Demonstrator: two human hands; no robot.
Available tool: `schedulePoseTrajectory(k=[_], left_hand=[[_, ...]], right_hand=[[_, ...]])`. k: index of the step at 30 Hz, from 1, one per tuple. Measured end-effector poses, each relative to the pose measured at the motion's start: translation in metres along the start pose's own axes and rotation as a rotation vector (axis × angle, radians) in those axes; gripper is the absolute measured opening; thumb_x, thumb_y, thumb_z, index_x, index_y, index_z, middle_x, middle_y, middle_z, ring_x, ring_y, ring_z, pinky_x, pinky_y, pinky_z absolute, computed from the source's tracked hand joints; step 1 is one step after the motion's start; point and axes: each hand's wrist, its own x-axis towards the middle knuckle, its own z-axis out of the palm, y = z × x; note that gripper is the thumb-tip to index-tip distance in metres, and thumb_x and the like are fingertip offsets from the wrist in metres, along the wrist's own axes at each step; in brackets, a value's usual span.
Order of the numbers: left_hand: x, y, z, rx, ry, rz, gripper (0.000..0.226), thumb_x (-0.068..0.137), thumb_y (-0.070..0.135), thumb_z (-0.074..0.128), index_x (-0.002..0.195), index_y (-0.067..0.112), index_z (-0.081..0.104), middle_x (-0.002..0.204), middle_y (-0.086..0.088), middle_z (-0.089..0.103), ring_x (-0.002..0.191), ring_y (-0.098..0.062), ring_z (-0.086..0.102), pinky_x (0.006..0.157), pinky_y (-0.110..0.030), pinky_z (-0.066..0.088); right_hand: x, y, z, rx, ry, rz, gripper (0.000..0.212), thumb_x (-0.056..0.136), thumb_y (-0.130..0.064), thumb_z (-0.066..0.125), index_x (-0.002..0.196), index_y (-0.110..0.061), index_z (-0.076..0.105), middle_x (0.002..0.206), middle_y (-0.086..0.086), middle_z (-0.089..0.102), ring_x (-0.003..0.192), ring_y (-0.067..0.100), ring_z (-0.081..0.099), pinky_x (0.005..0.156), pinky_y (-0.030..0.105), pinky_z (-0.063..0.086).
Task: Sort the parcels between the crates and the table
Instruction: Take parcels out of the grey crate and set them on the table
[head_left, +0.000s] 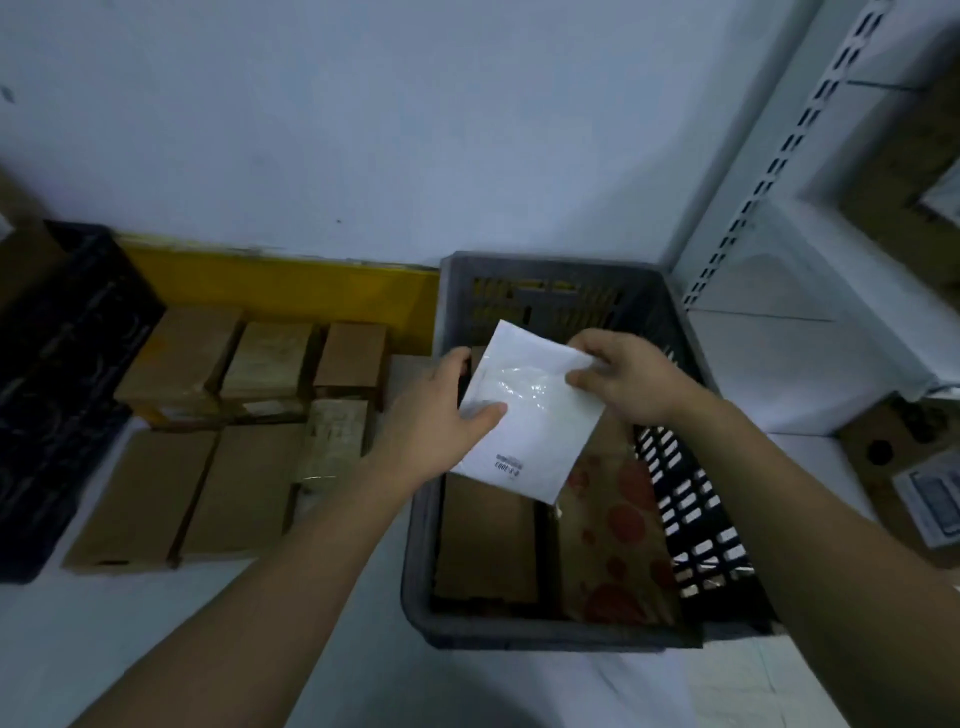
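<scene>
Both hands hold a white padded mailer (530, 415) above the grey crate (545, 631). My left hand (441, 410) grips its left edge with the thumb on top; my right hand (623, 379) pinches its upper right corner. A small printed label shows near the mailer's lower edge. Inside the crate lie a plain brown box (485, 545) and a brown parcel with red spots (618, 540). Several brown cardboard boxes (208, 441) sit in rows on the white table (156, 623) to the left of the crate.
A black crate (62, 384) stands at the far left edge. A yellow strip (291, 291) runs along the wall behind the boxes. White slotted shelving (779, 182) rises on the right, with a cardboard box (893, 467) and a small device beside it.
</scene>
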Motion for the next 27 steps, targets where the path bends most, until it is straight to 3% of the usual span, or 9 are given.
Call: schedulePoseTrajectory(k=[2, 4, 8, 11, 13, 16, 22, 25, 27], left_hand=[[0.004, 0.01, 0.004, -0.152, 0.005, -0.024, 0.042, 0.104, 0.045, 0.064, 0.141, 0.029, 0.055, 0.126, 0.012, 0.066, 0.112, -0.014, 0.067, 0.079, -0.035, 0.053], [0.007, 0.014, 0.005, -0.165, 0.062, -0.006, 0.018, 0.108, 0.039, 0.059, 0.123, 0.029, 0.06, 0.111, 0.008, 0.068, 0.098, -0.011, 0.067, 0.069, -0.031, 0.048], [0.012, 0.015, -0.001, -0.305, 0.256, -0.029, 0.018, 0.111, 0.031, 0.054, 0.123, 0.018, 0.057, 0.111, 0.002, 0.065, 0.092, -0.005, 0.063, 0.068, -0.03, 0.052], [0.014, 0.007, -0.008, -0.403, 0.355, -0.084, 0.014, 0.11, 0.03, 0.056, 0.12, 0.02, 0.057, 0.116, 0.001, 0.066, 0.097, -0.01, 0.065, 0.076, -0.033, 0.056], [0.011, -0.001, -0.01, -0.421, 0.351, -0.095, 0.011, 0.11, 0.029, 0.058, 0.119, 0.022, 0.058, 0.116, 0.002, 0.067, 0.099, -0.009, 0.065, 0.078, -0.034, 0.056], [0.005, -0.007, -0.008, -0.419, 0.342, -0.115, 0.009, 0.109, 0.027, 0.059, 0.117, 0.022, 0.058, 0.108, 0.008, 0.066, 0.099, -0.008, 0.065, 0.072, -0.03, 0.052], [0.002, -0.01, -0.003, -0.361, 0.298, -0.119, 0.018, 0.11, 0.032, 0.057, 0.123, 0.02, 0.057, 0.113, 0.006, 0.065, 0.1, -0.007, 0.065, 0.07, -0.026, 0.051], [0.0, -0.011, -0.001, -0.332, 0.286, -0.109, 0.016, 0.111, 0.034, 0.055, 0.122, 0.023, 0.056, 0.115, 0.006, 0.064, 0.101, -0.007, 0.065, 0.072, -0.028, 0.055], [0.001, -0.012, -0.001, -0.339, 0.284, -0.107, 0.015, 0.111, 0.034, 0.055, 0.122, 0.023, 0.056, 0.116, 0.006, 0.065, 0.102, -0.009, 0.066, 0.075, -0.032, 0.057]], right_hand=[[-0.006, -0.002, -0.018, 0.066, 0.079, -0.018, 0.014, 0.1, -0.021, 0.074, 0.097, -0.034, 0.068, 0.099, -0.013, 0.071, 0.093, 0.007, 0.067, 0.077, 0.031, 0.05], [-0.011, 0.003, -0.022, 0.109, 0.164, -0.02, 0.011, 0.102, -0.027, 0.073, 0.107, -0.036, 0.07, 0.106, -0.016, 0.072, 0.095, 0.004, 0.067, 0.079, 0.026, 0.049], [-0.019, 0.03, -0.003, 0.072, 0.317, 0.099, 0.049, 0.108, -0.045, 0.061, 0.154, -0.03, 0.053, 0.133, -0.008, 0.069, 0.118, 0.015, 0.064, 0.096, 0.027, 0.046], [-0.021, 0.08, 0.04, -0.115, 0.034, 0.276, 0.082, 0.098, -0.071, 0.059, 0.16, -0.019, 0.045, 0.148, 0.013, 0.063, 0.133, 0.036, 0.062, 0.109, 0.04, 0.05], [-0.021, 0.114, 0.075, -0.249, -0.233, 0.37, 0.102, 0.086, -0.086, 0.056, 0.162, -0.02, 0.041, 0.154, 0.015, 0.057, 0.138, 0.037, 0.057, 0.115, 0.045, 0.048], [-0.024, 0.129, 0.1, -0.378, -0.433, 0.368, 0.086, 0.09, -0.068, 0.062, 0.163, -0.029, 0.037, 0.161, 0.009, 0.05, 0.142, 0.031, 0.052, 0.118, 0.045, 0.045], [-0.027, 0.103, 0.085, -0.495, -0.431, 0.33, 0.1, 0.065, -0.09, 0.047, 0.144, -0.029, 0.055, 0.149, 0.009, 0.054, 0.135, 0.033, 0.052, 0.111, 0.048, 0.049], [-0.03, 0.102, 0.072, -0.313, -0.362, 0.301, 0.076, 0.075, -0.071, 0.079, 0.133, -0.028, 0.058, 0.136, 0.008, 0.056, 0.126, 0.028, 0.054, 0.104, 0.039, 0.051], [-0.031, 0.107, 0.065, -0.196, -0.326, 0.303, 0.066, 0.068, -0.068, 0.088, 0.115, -0.03, 0.06, 0.12, -0.001, 0.063, 0.112, 0.022, 0.063, 0.094, 0.035, 0.054]])
